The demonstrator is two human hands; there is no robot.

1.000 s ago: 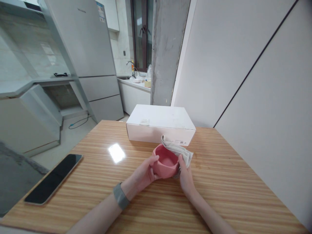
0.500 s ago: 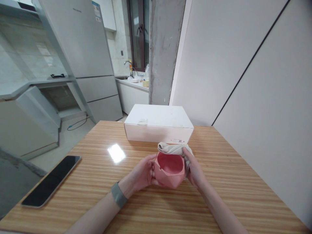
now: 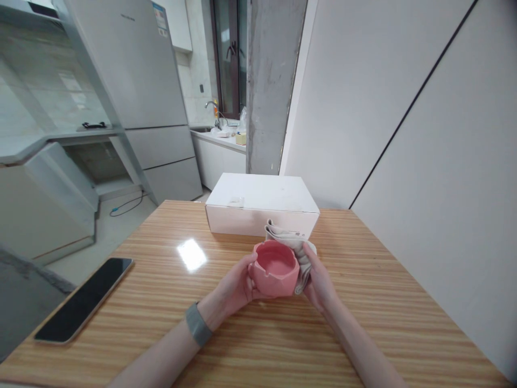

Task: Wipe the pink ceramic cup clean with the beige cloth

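Observation:
A pink faceted ashtray [image 3: 277, 283] with notches in its rim is held above the table, its hollow facing up and toward me. My left hand [image 3: 238, 288] grips it from the left, thumb near the rim and fingers beneath. On its right side, my right hand [image 3: 319, 277] is closed on a folded light grey cloth [image 3: 301, 250]. The cloth lies against the ashtray's right and back wall, and one folded end sticks up behind the rim. Some fingers of the right hand are hidden behind the cloth.
A white cardboard box [image 3: 262, 207] stands at the far side of the wooden table [image 3: 383, 302]. A dark-screened phone [image 3: 84, 302] lies near the left edge. A white wall [image 3: 436, 188] borders the table on the right. A fridge [image 3: 141, 81] and a sink counter stand beyond.
The ashtray has turned more upright and shifted slightly left and up. The cloth has slid from over its back rim toward its right side, and its loose end now stands higher.

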